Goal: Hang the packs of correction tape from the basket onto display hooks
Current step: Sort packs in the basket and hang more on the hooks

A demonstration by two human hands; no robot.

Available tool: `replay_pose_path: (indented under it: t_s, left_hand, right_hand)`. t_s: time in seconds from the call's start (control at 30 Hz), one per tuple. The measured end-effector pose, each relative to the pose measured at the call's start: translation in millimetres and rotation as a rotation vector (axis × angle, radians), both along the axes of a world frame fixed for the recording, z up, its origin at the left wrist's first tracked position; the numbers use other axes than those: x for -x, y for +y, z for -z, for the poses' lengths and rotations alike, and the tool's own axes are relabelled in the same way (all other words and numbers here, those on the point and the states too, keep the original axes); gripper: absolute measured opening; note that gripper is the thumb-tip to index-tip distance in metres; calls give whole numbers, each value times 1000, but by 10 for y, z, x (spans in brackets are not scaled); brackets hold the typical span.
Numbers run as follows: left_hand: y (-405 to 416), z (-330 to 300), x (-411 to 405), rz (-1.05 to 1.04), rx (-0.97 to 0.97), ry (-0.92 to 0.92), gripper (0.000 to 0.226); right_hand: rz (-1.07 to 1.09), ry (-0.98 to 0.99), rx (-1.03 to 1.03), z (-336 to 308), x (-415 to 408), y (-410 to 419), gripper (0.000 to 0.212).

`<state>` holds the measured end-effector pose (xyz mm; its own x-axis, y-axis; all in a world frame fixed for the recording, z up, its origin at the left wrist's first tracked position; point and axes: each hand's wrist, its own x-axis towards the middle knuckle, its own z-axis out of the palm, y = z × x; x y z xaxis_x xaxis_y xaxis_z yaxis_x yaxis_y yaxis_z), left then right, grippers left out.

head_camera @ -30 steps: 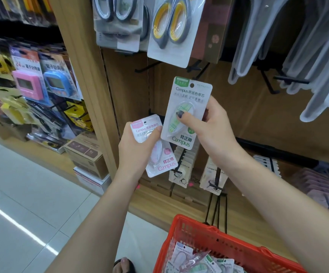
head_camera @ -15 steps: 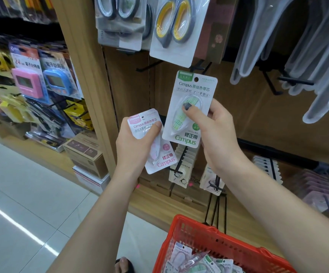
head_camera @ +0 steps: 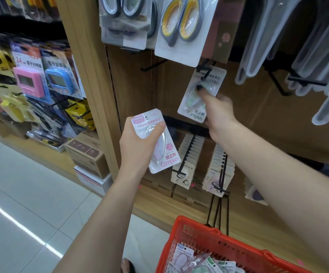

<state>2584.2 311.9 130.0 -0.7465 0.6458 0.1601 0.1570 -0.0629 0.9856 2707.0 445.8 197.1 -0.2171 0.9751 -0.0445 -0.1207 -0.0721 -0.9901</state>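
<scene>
My right hand [head_camera: 217, 111] grips a green correction tape pack [head_camera: 194, 103] and holds it up at a black display hook [head_camera: 206, 70], whose tip overlaps the pack's top edge. The pack is blurred, so I cannot tell whether the hook passes through its hole. My left hand [head_camera: 138, 146] holds a pink correction tape pack [head_camera: 165, 152] lower down, in front of the wooden shelf post. The red basket [head_camera: 203, 239] at the bottom holds several more packs [head_camera: 199, 263].
Scissors packs [head_camera: 181, 28] hang just above the hook. An empty black hook [head_camera: 152, 66] sticks out to the left. Two full hooks of packs [head_camera: 189, 156] hang below. Clear plastic items [head_camera: 307, 46] hang at the right; timers [head_camera: 41, 79] at the left.
My right hand has lifted the green pack up and to the right, to the black hook under the scissors. My left hand with the pink pack has stayed about where it was.
</scene>
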Motion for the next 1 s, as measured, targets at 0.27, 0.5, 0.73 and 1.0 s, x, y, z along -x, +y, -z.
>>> replay_pose_path:
  t_s: [0.27,0.5,0.73,1.0]
  left_hand:
    - [119,-20,-39,35,-4,-15,46]
    - [157,-38,11,13,-14,-54,39]
    - [85,-74,92,-77,-54,-47,36]
    - [-79,-146,192,-82,-108,-192,35]
  right_hand:
    - [41,-121,159,-105,134,593,40]
    - [-54,-174,264,246,78,184,71]
    - [-509,-400,-115,346,108,-559,40]
    - [-538,-261,-69,320,211,-644,24]
